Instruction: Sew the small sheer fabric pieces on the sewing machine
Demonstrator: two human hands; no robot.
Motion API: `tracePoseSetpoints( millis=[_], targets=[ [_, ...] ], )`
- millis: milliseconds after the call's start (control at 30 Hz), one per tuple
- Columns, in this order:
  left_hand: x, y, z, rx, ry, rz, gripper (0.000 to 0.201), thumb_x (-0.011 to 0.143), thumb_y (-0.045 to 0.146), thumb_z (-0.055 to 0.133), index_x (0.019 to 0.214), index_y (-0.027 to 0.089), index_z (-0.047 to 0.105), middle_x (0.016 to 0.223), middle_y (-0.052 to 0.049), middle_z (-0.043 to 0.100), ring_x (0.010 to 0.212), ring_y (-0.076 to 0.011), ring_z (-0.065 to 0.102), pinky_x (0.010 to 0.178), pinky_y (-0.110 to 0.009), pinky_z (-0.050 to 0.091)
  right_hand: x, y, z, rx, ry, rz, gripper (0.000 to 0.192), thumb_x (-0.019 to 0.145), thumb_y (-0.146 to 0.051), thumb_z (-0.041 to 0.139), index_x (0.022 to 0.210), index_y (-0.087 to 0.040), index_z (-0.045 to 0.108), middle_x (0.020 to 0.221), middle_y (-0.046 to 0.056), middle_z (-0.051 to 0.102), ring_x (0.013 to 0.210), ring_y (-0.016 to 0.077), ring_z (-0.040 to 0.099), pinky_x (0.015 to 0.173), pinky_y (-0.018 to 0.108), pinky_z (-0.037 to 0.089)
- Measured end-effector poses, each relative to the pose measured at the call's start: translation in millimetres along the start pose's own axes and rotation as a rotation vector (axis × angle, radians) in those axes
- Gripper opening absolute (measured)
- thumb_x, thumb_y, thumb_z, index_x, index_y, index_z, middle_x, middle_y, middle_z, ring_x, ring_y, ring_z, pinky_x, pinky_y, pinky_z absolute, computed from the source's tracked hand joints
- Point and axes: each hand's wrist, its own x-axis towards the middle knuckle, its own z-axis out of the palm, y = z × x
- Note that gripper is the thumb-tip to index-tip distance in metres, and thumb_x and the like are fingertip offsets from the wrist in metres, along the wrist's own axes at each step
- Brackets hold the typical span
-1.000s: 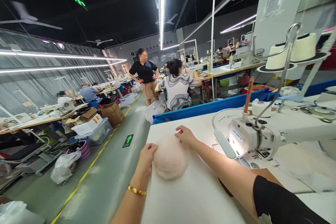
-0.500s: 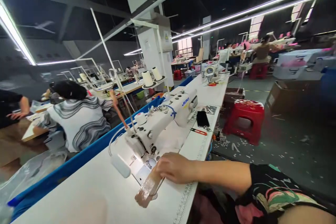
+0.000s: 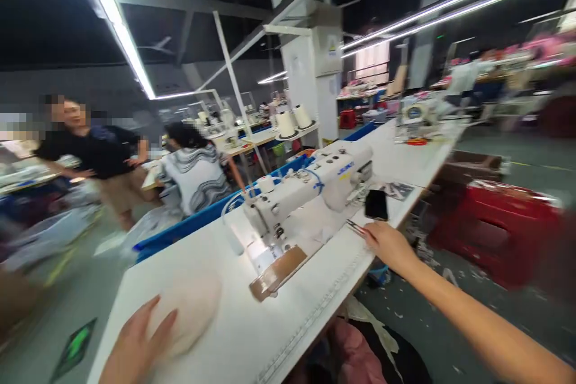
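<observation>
My left hand (image 3: 135, 345) rests flat on a pale pink fluffy round piece (image 3: 191, 306) at the near left end of the white sewing table (image 3: 252, 336). Far to the right, my right hand (image 3: 389, 245) lies at the table's front edge, its fingers touching a small red-handled tool (image 3: 356, 227). A black phone (image 3: 376, 204) lies just beyond that hand. The white sewing machine (image 3: 310, 189) stands between my two hands, its lamp lit over the needle plate. A brown cardboard piece (image 3: 279, 271) lies in front of the machine.
A blue divider (image 3: 198, 222) runs behind the table. A seated person in a striped top (image 3: 195, 174) and a standing person in black (image 3: 85, 153) are beyond it. A red plastic stool (image 3: 495, 225) stands on the floor to the right. Thread cones (image 3: 292, 121) stand behind the machine.
The view swung right, then partly back left. My right hand left the fluffy piece, touched the brown piece, then moved right to the red-handled tool. My left hand is back in view on the fluffy piece.
</observation>
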Motion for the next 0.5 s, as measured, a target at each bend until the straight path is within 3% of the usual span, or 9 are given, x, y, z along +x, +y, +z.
tracePoseSetpoints(
  millis=[67, 133, 200, 267, 333, 400, 500],
  targets=[
    [-12.8, 19.0, -5.2, -0.104, -0.008, -0.039, 0.065, 0.079, 0.065, 0.057, 0.126, 0.021, 0.066, 0.125, -0.015, 0.071, 0.13, -0.0428, 0.061, 0.117, -0.065, 0.043, -17.3, -26.1, 3.0, 0.153, -0.038, -0.122, 0.032, 0.104, -0.03, 0.044, 0.105, -0.019, 0.073, 0.102, 0.012, 0.076, 0.093, 0.0263, 0.071, 0.081, 0.034, 0.056],
    [-20.1, 23.4, -4.1, -0.093, 0.023, -0.086, 0.058, 0.08, 0.057, 0.062, 0.125, 0.021, 0.068, 0.134, -0.013, 0.068, 0.136, -0.0366, 0.058, 0.123, -0.055, 0.041, -28.1, -64.1, 9.4, 0.566, -0.149, -0.27, 0.034, 0.105, -0.046, 0.048, 0.112, -0.025, 0.074, 0.105, 0.007, 0.077, 0.094, 0.0235, 0.073, 0.081, 0.031, 0.057],
    [-27.8, 17.4, -0.6, -0.089, 0.038, -0.106, 0.056, 0.08, 0.05, 0.066, 0.126, 0.019, 0.068, 0.141, -0.014, 0.066, 0.141, -0.0329, 0.055, 0.126, -0.049, 0.038, -32.9, -117.2, 18.2, 0.835, -0.354, -0.371, 0.034, 0.105, -0.049, 0.051, 0.112, -0.028, 0.075, 0.11, 0.005, 0.077, 0.103, 0.0235, 0.072, 0.088, 0.031, 0.057],
    [-37.2, 10.5, 3.3, -0.096, 0.052, -0.108, 0.053, 0.082, 0.046, 0.068, 0.128, 0.019, 0.069, 0.142, -0.014, 0.065, 0.143, -0.0314, 0.054, 0.126, -0.049, 0.038, -30.9, -181.1, 29.2, 1.005, -0.519, -0.434, 0.035, 0.105, -0.05, 0.05, 0.112, -0.026, 0.076, 0.11, 0.006, 0.077, 0.1, 0.0238, 0.072, 0.085, 0.032, 0.057],
    [-45.9, 7.1, 7.1, -0.112, 0.068, -0.093, 0.051, 0.085, 0.042, 0.068, 0.13, 0.019, 0.068, 0.144, -0.013, 0.064, 0.145, -0.0312, 0.052, 0.126, -0.05, 0.038, -20.8, -245.2, 43.8, 1.103, -0.606, -0.421, 0.031, 0.101, -0.044, 0.052, 0.104, -0.022, 0.074, 0.095, 0.005, 0.076, 0.086, 0.0224, 0.07, 0.075, 0.032, 0.056],
    [-52.3, 5.9, 10.3, -0.133, 0.082, -0.077, 0.051, 0.085, 0.039, 0.069, 0.133, 0.019, 0.067, 0.145, -0.014, 0.063, 0.146, -0.0315, 0.05, 0.125, -0.052, 0.038, -6.0, -299.0, 62.5, 1.126, -0.59, -0.377, 0.024, 0.099, -0.033, 0.051, 0.102, -0.021, 0.07, 0.093, 0.004, 0.075, 0.086, 0.0208, 0.07, 0.078, 0.032, 0.056],
    [-58.6, 3.5, 14.4, -0.166, 0.1, -0.067, 0.052, 0.085, 0.035, 0.069, 0.135, 0.02, 0.065, 0.146, -0.014, 0.062, 0.143, -0.0319, 0.053, 0.122, -0.053, 0.042, 9.7, -349.5, 92.8, 1.088, -0.581, -0.365, 0.022, 0.099, -0.024, 0.047, 0.103, -0.019, 0.068, 0.093, 0.005, 0.074, 0.087, 0.0195, 0.07, 0.079, 0.031, 0.055]
  ],
)
